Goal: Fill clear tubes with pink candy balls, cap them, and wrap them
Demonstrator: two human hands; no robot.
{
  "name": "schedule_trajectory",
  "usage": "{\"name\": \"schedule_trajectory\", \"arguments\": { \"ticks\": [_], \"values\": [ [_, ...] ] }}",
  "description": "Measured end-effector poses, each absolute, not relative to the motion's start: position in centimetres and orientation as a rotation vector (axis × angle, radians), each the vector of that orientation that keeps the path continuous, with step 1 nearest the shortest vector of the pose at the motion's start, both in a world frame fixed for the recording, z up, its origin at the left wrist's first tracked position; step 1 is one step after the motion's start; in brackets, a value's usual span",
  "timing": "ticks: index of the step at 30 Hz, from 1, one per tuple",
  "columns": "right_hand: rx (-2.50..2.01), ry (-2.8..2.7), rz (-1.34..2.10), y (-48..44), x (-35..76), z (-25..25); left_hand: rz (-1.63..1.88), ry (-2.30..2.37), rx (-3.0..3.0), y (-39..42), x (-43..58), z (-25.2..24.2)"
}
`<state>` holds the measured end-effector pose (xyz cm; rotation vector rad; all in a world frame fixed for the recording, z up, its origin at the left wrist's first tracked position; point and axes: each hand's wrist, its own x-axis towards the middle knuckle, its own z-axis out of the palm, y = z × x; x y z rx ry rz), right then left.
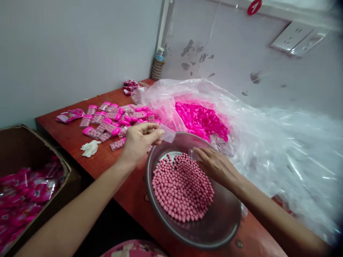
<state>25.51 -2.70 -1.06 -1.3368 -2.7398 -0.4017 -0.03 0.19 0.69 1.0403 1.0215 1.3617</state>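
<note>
My left hand pinches a small clear plastic container between thumb and fingers, above the far left rim of a metal bowl. Small round pink balls lie heaped in the bowl. My right hand is inside the bowl's far right side, fingers curled round another clear container. Most of that container is hidden behind the fingers. Left of the bowl lie several filled containers with pink caps, in a loose pile.
A large clear bag holds bright pink caps. Plastic sheeting or bags spread over the right side of the red table. A cardboard box with pink packets stands at left. A crumpled white tissue and a bottle are also there.
</note>
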Motion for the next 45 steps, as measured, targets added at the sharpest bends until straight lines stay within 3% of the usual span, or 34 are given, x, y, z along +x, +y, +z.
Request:
{"name": "schedule_trajectory", "arguments": {
  "ticks": [8,16,21,25,32,36,39,45],
  "values": [
    [-1.151,-3.109,-0.508,1.5,21.7,-4.5,1.297,0.93,1.042,-0.1,0.7,-0.6],
    [-0.847,-3.164,-0.066,1.2,17.9,-5.5,1.34,0.914,0.967,-0.4,-0.7,-0.2],
    [-0.766,-3.011,0.361,0.3,16.7,-6.3,1.353,0.938,0.993,-0.5,-0.9,-0.3],
    [-0.899,-2.752,0.954,-0.2,17.7,-4.8,1.337,0.953,1.051,-0.5,-0.7,-0.6],
    [-1.195,-1.859,1.661,-3.9,22.4,-0.7,1.186,1.171,1.545,-0.8,0.7,-0.6],
    [-1.149,-1.482,1.705,-5.8,23.8,-0.7,0.919,1.174,1.8,-1.6,2.2,-0.3],
    [-1.129,-1.339,1.65,-6.3,23.6,-1.1,0.773,0.928,1.729,-2.4,3.4,-0.3],
    [-1.164,-1.23,1.539,-6.8,22.0,-1.4,0.74,0.731,1.491,-2.9,4.5,-1.3]
  ]
}}
